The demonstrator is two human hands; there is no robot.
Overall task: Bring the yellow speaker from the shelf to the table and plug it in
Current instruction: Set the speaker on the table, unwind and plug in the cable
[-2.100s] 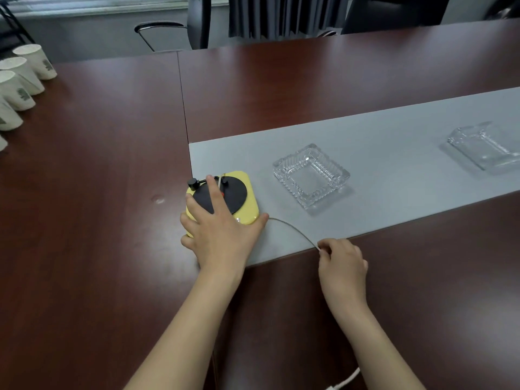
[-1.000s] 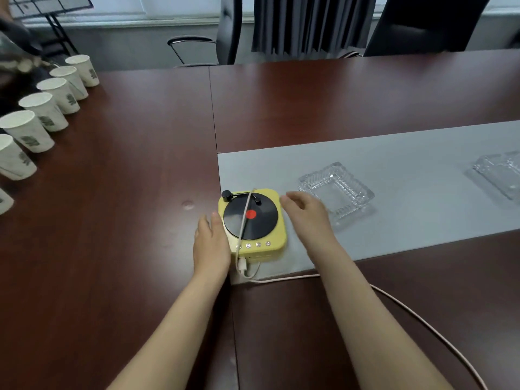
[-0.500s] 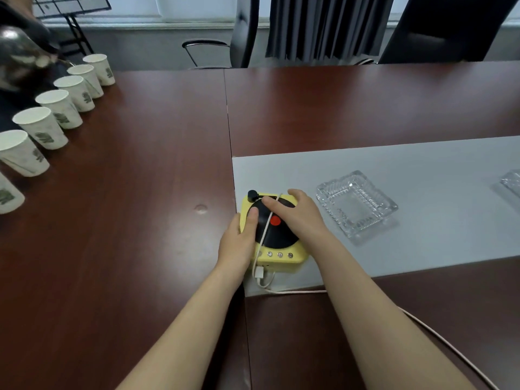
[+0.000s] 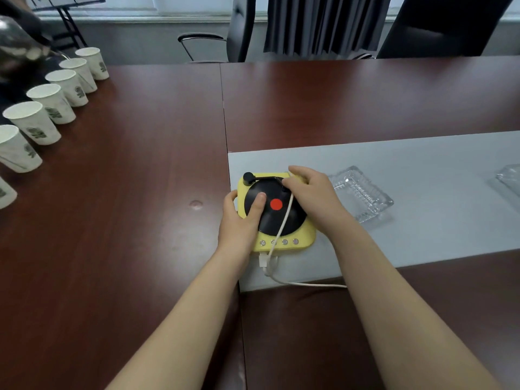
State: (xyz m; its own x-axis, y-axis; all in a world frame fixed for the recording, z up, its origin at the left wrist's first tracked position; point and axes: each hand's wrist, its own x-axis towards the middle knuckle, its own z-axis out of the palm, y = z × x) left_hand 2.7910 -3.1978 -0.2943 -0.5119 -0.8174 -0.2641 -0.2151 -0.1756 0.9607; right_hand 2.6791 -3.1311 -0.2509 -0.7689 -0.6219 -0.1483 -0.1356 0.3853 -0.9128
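since before, right hand (image 4: 312, 197) pinches cable (image 4: 282, 222) over yellow speaker (image 4: 277, 212); left hand (image 4: 239, 220) grips its edge, maybe loosely.

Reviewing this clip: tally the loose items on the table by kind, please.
Paper cups: 7
Glass ashtrays: 2, one cut off at the right edge
Yellow speaker: 1
White cable: 1
Total: 11
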